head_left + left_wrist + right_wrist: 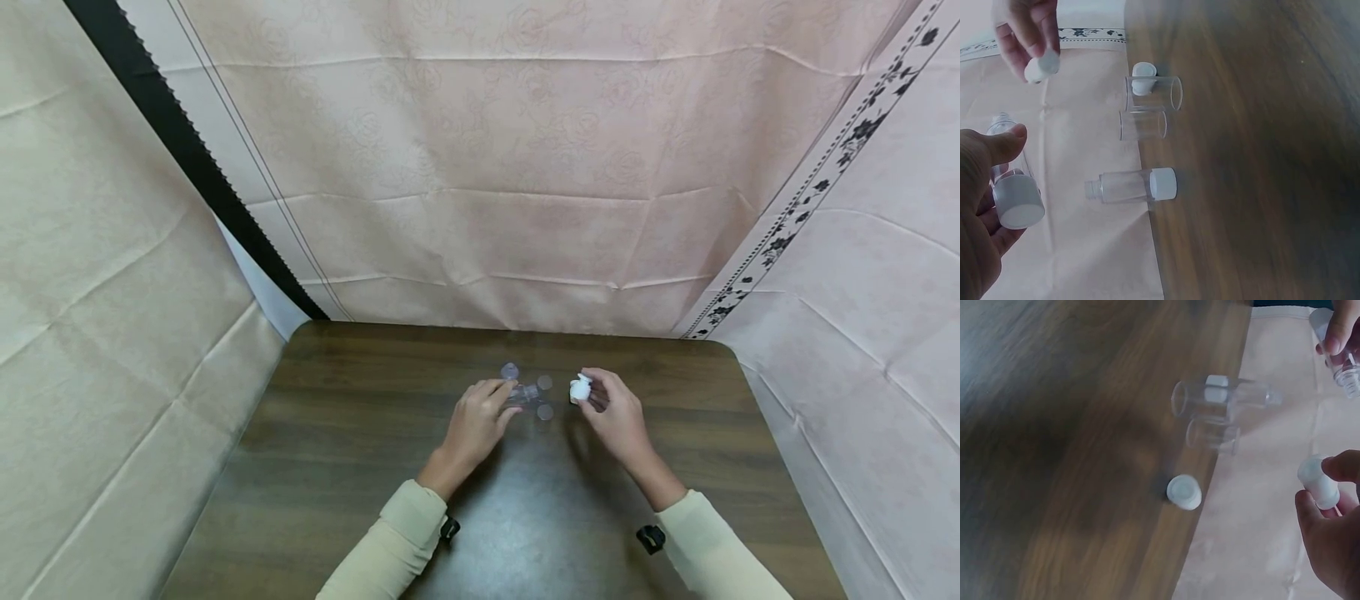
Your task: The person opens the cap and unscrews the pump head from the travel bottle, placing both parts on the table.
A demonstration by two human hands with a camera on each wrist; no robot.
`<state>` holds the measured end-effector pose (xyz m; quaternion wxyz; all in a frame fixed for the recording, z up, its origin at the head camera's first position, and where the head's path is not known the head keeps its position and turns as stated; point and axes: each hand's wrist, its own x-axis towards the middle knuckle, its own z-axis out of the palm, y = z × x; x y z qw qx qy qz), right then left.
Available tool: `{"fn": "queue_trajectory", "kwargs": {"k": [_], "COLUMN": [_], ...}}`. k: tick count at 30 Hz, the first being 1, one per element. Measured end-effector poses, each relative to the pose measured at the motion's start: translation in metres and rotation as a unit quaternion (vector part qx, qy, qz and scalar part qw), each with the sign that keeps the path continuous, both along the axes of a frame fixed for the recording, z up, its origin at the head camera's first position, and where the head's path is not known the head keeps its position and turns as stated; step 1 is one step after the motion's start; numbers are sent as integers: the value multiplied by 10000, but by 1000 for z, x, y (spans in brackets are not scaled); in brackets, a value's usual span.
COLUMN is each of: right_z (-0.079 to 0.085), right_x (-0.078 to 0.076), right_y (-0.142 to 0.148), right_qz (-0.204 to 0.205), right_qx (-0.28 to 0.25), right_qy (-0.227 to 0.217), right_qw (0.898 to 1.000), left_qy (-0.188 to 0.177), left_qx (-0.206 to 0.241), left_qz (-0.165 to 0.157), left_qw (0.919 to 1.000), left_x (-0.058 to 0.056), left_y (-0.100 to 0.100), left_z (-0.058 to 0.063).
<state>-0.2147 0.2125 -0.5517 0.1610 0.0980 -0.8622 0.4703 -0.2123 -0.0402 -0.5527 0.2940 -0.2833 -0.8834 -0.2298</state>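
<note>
My left hand (476, 421) grips a clear bottle (1029, 169) with a white base and an uncapped threaded neck, held above the table. To its right, my right hand (615, 417) pinches a small white pump top (1319, 481) between thumb and fingers, apart from the bottle. A second clear bottle (1125, 186) with a white base stands upright on the table, its neck bare. Two clear cylindrical covers (1143, 126) stand near it. Another white pump top (1184, 492) rests on the table beside the covers.
The brown wooden table (337, 492) has rounded far corners. Pale patterned cloth (487, 167) hangs behind it and along both sides. A dark device (650, 538) is strapped at the right wrist, and another (450, 528) at the left.
</note>
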Motion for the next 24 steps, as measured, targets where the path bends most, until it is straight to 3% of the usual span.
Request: {"fn": "queue_trajectory", "kwargs": {"k": [7, 17, 24], "right_z": [-10, -20, -30], "right_x": [-1, 0, -2], "right_y": [9, 15, 16], "right_qz": [188, 196, 246], "right_qx": [474, 865, 1311], "right_qy": [-28, -741, -956], "right_qw": [9987, 9933, 9864], "left_qy": [-166, -177, -148], "left_qx": [-76, -116, -88], "left_qz": [7, 62, 74], "left_qw": [9998, 9998, 9998], "left_x": [0, 2, 1], "left_y": [-3, -6, -8], "left_z": [1, 1, 1]}}
